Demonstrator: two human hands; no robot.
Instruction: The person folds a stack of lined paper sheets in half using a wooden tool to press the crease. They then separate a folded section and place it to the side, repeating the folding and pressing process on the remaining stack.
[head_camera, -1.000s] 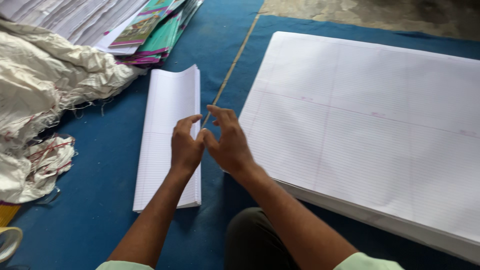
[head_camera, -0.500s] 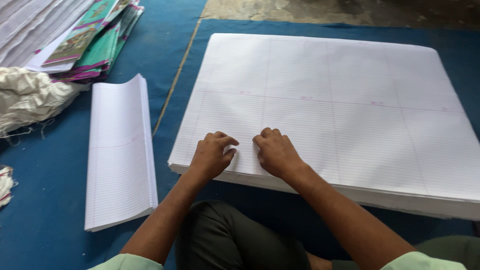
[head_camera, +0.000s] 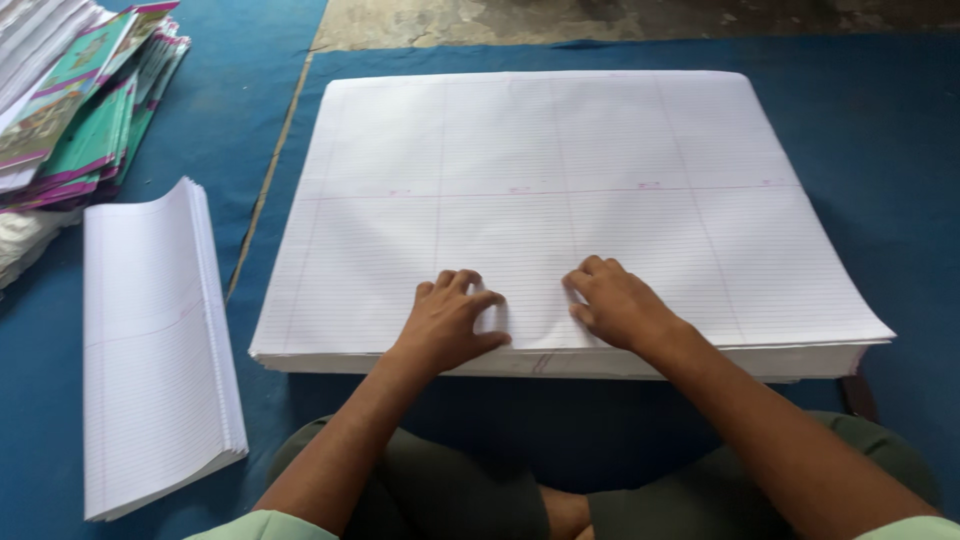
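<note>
ok so both my hands are flat on the big stack of ruled sheets (head_camera: 560, 190) lying on the blue mat (head_camera: 880, 150) right in front of me, near its front edge. left hand (head_camera: 447, 322) and right hand (head_camera: 617, 306) have fingers bent, pinching up a little ripple in the top sheet. folded ruled sheets (head_camera: 150, 340) sit off to the left

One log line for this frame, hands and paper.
left hand: on paper stack | right hand: same, top sheet puckered between | folded sheets: left
</note>
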